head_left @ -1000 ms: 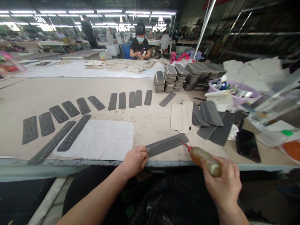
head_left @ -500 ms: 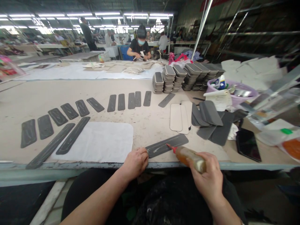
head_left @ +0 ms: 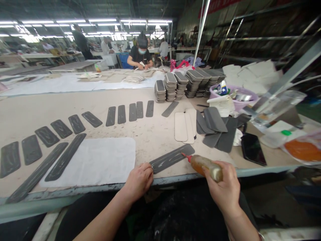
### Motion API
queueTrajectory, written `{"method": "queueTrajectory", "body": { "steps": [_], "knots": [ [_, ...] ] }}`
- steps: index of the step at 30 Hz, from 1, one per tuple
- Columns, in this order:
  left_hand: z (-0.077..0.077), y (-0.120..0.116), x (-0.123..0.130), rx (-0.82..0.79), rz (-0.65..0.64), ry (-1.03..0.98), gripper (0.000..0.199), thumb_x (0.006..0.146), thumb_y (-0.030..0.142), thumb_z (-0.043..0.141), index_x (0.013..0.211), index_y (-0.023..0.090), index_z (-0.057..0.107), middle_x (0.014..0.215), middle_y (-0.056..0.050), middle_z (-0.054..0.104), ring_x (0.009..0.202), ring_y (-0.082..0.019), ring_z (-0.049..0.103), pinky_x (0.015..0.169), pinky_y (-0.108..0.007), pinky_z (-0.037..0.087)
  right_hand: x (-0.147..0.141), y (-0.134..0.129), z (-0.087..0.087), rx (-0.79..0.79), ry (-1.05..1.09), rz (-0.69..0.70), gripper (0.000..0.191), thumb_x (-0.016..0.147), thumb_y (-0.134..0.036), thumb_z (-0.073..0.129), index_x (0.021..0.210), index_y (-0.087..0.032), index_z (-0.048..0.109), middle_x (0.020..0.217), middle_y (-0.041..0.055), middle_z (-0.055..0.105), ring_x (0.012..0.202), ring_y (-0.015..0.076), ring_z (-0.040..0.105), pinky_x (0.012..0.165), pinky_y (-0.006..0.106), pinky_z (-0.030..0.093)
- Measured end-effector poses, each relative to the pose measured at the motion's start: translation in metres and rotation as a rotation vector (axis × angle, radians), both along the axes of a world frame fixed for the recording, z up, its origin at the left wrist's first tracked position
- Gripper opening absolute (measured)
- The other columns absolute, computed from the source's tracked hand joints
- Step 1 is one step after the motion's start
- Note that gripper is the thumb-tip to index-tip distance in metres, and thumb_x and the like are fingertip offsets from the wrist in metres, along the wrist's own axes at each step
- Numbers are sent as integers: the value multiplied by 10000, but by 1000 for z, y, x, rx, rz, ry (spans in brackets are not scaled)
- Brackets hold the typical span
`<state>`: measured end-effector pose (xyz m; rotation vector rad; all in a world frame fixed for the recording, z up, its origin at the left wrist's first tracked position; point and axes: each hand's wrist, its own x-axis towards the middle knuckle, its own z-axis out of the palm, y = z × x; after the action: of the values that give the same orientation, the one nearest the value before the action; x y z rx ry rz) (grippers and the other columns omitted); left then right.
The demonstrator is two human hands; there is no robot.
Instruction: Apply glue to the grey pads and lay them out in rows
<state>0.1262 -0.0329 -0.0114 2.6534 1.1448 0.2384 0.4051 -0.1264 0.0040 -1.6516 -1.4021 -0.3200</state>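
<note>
My right hand [head_left: 225,187] is wrapped round a squeeze bottle [head_left: 203,166] of amber liquid, tilted with its red nozzle pointing left. The nozzle tip is at the surface of a dark grey strip [head_left: 167,160] with rounded ends, towards its right end. Shiny wet lines run along the strip. With closed fingers, my left hand [head_left: 139,180] grips the strip's left end at the table edge; the fingertips are partly hidden. Left of that hand lies a white sheet [head_left: 107,160], with a long grey strip [head_left: 65,157] overlapping it.
Several shorter grey pieces [head_left: 73,124] with shiny streaks lie in a row across the table. At the right are loose grey pieces [head_left: 215,120], beige pieces [head_left: 181,125], a phone [head_left: 253,149] and a purple basket [head_left: 250,103]. Stacks [head_left: 171,87] stand behind. A co-worker [head_left: 140,55] sits opposite.
The view has swung to the right. The bottle's nozzle has moved rightward along the strip, and the shiny line on it is longer. My left hand stays at the strip's left end.
</note>
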Motion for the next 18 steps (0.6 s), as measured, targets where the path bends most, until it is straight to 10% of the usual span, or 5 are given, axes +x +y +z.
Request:
{"method": "queueTrajectory", "body": {
  "steps": [18],
  "knots": [
    [-1,2,2,9,-2,-19,217,930,185,385,838,183,582,884,-59,582,814,-172,575,761,-299,497,29,5,0,-3,115,-134,285,810,-391,643,987,-189,549,882,43,562,845,215,560,768,370,467]
  ]
}}
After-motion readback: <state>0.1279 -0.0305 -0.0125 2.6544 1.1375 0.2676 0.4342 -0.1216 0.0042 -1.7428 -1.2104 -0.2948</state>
